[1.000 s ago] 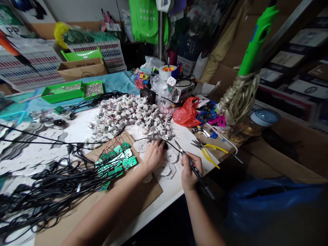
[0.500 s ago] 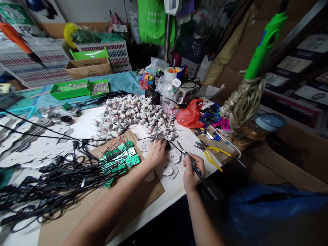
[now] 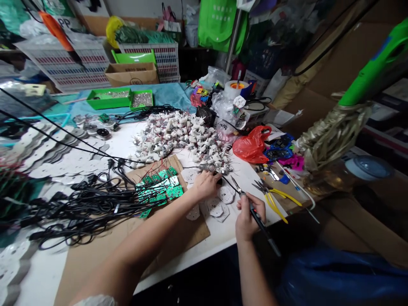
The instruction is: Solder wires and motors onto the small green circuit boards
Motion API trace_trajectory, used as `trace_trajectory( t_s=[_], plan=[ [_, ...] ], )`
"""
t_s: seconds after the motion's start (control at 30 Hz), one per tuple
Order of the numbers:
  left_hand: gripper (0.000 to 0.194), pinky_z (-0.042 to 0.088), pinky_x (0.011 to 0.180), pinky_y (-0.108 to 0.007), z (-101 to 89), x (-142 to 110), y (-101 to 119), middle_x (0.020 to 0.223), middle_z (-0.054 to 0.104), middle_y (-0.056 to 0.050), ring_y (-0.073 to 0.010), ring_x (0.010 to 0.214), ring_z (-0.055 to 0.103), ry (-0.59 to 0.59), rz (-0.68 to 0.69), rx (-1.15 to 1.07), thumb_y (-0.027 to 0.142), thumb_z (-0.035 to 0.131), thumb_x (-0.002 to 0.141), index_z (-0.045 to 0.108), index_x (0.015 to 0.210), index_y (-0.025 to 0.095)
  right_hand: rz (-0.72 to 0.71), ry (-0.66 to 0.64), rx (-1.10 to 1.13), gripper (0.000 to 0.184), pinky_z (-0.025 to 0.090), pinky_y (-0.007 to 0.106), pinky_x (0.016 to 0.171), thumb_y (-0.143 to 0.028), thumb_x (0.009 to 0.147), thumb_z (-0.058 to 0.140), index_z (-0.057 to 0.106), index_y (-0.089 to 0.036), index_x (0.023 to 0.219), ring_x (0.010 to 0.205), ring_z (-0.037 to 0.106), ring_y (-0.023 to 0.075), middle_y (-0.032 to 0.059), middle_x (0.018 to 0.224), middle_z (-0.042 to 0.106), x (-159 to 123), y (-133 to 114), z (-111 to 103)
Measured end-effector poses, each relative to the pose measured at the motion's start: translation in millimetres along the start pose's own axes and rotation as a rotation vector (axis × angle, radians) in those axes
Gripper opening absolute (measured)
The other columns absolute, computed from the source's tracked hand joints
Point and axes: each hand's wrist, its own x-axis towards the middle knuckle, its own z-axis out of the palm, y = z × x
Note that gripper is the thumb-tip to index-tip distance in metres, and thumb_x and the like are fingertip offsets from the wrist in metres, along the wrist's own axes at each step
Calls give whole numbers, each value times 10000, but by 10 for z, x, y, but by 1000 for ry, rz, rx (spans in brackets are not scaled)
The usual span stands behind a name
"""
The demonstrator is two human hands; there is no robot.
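Observation:
My right hand (image 3: 250,212) is closed around the black handle of a soldering iron (image 3: 255,214), whose metal tip points up and away from me. My left hand (image 3: 206,185) rests over white perforated plates with its fingers bent downward. Right behind those fingers lies a metal spring coil (image 3: 206,167), and a dark part (image 3: 219,180) shows at their right side. What the left fingertips grip is hidden. Several octagonal white plates (image 3: 215,207) lie between the two hands. Green circuit boards (image 3: 159,187) with red wires and black cables are left of my left hand.
Behind the hands is a heap of small white wired motors (image 3: 178,136). Yellow-handled pliers (image 3: 274,197) lie at right, near a red plastic bag (image 3: 251,144). Black cables (image 3: 86,208) tangle at left on cardboard (image 3: 105,259). Green trays (image 3: 108,99) stand farther back.
The camera view has swung left, so the whole table appears farther right. Both hands keep nearly the same places over the table, and the soldering iron stays in my right hand.

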Motion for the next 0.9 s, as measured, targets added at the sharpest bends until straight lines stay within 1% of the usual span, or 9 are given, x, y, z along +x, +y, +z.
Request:
trace_trajectory(
  t_s=[0.07,0.17,0.3,0.37,0.47,0.6,0.7,0.8,0.9],
  plan=[
    [389,544,845,-417,-3,3,4,1313,636,-152,-318,1053,662,0,-9,-10,297,576,941,659,1316,243,1,-1,-11,431,555,253,530,-553,897,753,702,-141,1010,577,645,155,48,770,703,2,-4,6],
    [354,548,868,-429,37,-2,1,1290,643,-160,-320,1062,662,39,-5,-25,297,588,941,676,1273,212,3,6,-21,448,553,246,525,-568,887,754,700,-139,1003,576,641,150,40,767,695,3,-9,11],
    [333,506,1030,-468,124,-29,-39,1314,629,-196,-345,1232,587,89,30,-35,294,604,950,662,1236,133,13,2,-35,445,562,251,546,-567,896,748,698,-141,1012,601,650,154,47,793,700,9,-14,12],
    [312,478,1082,-474,157,-64,-84,1297,631,-207,-346,1264,561,131,68,-73,285,638,935,654,1192,109,22,-10,-36,438,563,253,554,-559,901,747,699,-141,1020,600,649,154,43,782,699,17,-11,17],
    [292,524,1013,-439,172,-159,-185,1226,649,-171,-305,1145,614,194,124,-200,182,676,874,639,1159,130,33,-35,-33,439,548,243,537,-558,893,751,699,-142,1021,585,642,152,35,756,695,33,6,30],
    [429,545,861,-342,135,-316,-326,1134,653,-103,-219,974,643,234,139,-310,-24,497,830,633,1186,173,37,-72,-39,439,534,239,539,-560,881,757,701,-143,1004,568,624,145,20,719,680,43,42,38],
    [332,517,784,-318,98,-378,-365,1012,646,-90,-205,880,615,227,117,-273,0,435,884,683,1029,166,39,-94,-53,437,527,241,544,-561,878,759,704,-143,992,567,614,143,18,716,674,40,65,31],
    [274,488,762,-320,85,-361,-338,917,638,-89,-210,837,578,181,139,-202,55,452,917,688,827,162,36,-97,-65,438,526,243,549,-562,884,752,701,-143,1001,573,612,142,24,738,679,38,77,28],
    [289,479,804,-334,102,-295,-296,895,667,-90,-215,846,573,150,174,-150,64,464,926,704,799,164,28,-101,-69,443,526,244,545,-571,895,736,695,-144,1007,571,612,144,25,738,676,40,74,30]
  ],
)
